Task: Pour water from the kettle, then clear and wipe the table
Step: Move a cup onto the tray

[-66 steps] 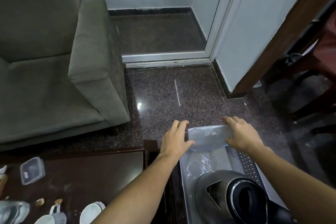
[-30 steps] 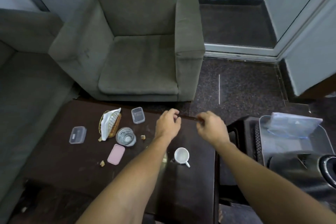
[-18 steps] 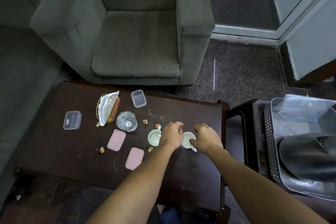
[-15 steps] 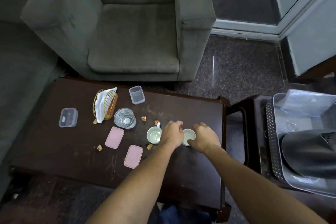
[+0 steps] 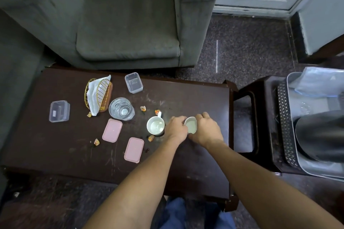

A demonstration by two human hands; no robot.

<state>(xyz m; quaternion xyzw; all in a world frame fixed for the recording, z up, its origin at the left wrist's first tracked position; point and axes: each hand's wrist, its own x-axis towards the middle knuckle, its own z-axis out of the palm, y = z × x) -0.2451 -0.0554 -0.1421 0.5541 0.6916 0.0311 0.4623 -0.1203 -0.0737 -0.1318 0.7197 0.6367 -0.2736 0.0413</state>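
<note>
Hands point(image 5: 193, 129) now closed around white cup point(image 5: 191, 124)

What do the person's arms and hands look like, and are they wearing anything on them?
Both arms are bare, with no sleeves in view. The left hand and the right hand wear no gloves, and no watch or bracelet shows on either wrist. Whether there are rings is too small to tell. Blue trousers show at the bottom.

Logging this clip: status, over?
Left hand, right hand both closed on small white cup. Kettle parked in tray. Second cup close beside.
</note>
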